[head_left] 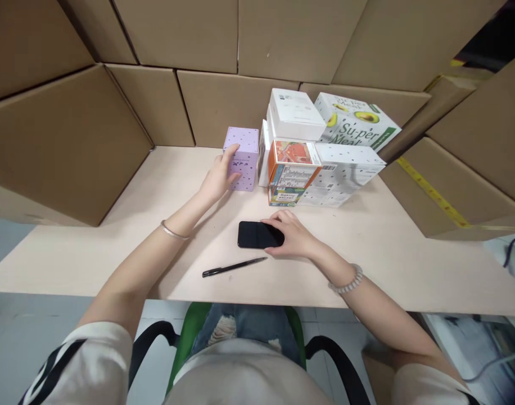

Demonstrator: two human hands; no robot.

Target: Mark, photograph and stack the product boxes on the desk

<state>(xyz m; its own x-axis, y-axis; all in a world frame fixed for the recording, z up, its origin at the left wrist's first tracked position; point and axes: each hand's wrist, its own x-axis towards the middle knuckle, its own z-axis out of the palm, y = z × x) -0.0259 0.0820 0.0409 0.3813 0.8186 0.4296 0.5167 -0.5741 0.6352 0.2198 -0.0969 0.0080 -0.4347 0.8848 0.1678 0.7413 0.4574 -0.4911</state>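
Note:
My left hand (221, 175) reaches forward and grips the left side of a small purple dotted box (244, 157) that stands on the pale wooden table (165, 185). My right hand (292, 233) rests with its fingers curled over the right end of a black phone (256, 234) lying flat in the middle of the table. A black pen (233, 267) lies just in front of the phone, near the table's front edge.
Right of the purple box stands a cluster of cartons: an orange printed box (290, 171), a white dotted box (344, 171), a white box (295, 114) on top and a "Super Meal" box (355, 121). Large cardboard boxes (67, 129) wall the table on the left, back and right.

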